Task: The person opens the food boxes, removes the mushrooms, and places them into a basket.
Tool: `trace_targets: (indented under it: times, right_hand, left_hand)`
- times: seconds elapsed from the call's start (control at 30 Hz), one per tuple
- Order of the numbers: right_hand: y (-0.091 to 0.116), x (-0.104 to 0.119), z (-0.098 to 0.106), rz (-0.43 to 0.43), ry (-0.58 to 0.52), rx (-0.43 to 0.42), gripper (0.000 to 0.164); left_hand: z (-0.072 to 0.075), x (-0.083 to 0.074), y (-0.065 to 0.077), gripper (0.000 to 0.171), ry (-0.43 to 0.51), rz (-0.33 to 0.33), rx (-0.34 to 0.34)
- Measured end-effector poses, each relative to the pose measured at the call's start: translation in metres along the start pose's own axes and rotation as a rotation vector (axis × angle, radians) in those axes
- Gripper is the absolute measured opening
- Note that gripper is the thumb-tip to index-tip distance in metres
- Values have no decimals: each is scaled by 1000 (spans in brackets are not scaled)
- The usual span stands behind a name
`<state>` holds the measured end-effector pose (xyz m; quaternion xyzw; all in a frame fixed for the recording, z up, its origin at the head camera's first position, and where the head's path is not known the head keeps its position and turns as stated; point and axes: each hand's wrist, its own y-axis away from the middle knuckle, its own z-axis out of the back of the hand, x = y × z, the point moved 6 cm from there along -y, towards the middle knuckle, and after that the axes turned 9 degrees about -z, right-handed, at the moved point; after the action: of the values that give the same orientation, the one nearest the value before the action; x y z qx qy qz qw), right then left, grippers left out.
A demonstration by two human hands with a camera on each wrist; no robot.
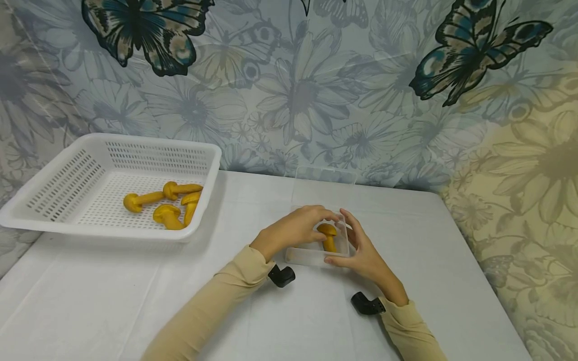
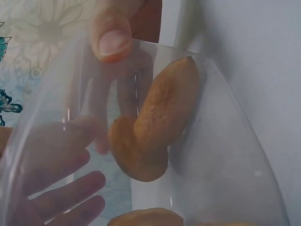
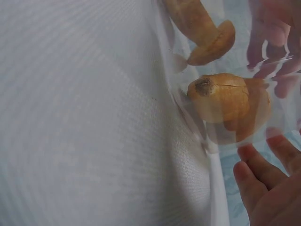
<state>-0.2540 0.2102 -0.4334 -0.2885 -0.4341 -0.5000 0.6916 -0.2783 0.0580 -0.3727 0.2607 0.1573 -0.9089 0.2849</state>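
Note:
A clear plastic box (image 1: 300,255) stands on the table with a yellow-brown mushroom (image 1: 328,233) inside near its right end. Through its walls, the right wrist view shows two mushrooms (image 3: 218,99), one beyond the other. My right hand (image 1: 361,253) holds the box's right end, thumb along the front and fingers at the back. That thumb (image 2: 113,44) lies over the rim in the left wrist view. Above the opening, my left hand (image 1: 300,228) arches over the mushroom. Its fingers (image 2: 70,193) appear spread and apart from the mushrooms through the plastic.
A white slotted basket (image 1: 108,228) on the left holds several mushrooms (image 1: 167,215). Behind the box, its clear lid (image 1: 322,188) stands back near the patterned cloth wall (image 1: 289,90). Black wrist cameras (image 1: 368,305) hang close to the white tabletop.

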Motion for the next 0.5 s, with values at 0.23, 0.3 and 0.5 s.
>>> trace_targets:
  times: [0.23, 0.3, 0.5]
  right_hand:
    - [0, 0, 1, 3, 1, 0, 111]
    - [0, 0, 1, 4, -1, 1, 111]
    - [-1, -1, 1, 5, -4, -1, 111]
  left_hand:
    - [-5, 1, -7, 51, -8, 10, 31]
    - [-6, 2, -8, 50, -23, 22, 39]
    - [-13, 4, -10, 51, -152, 84, 83]
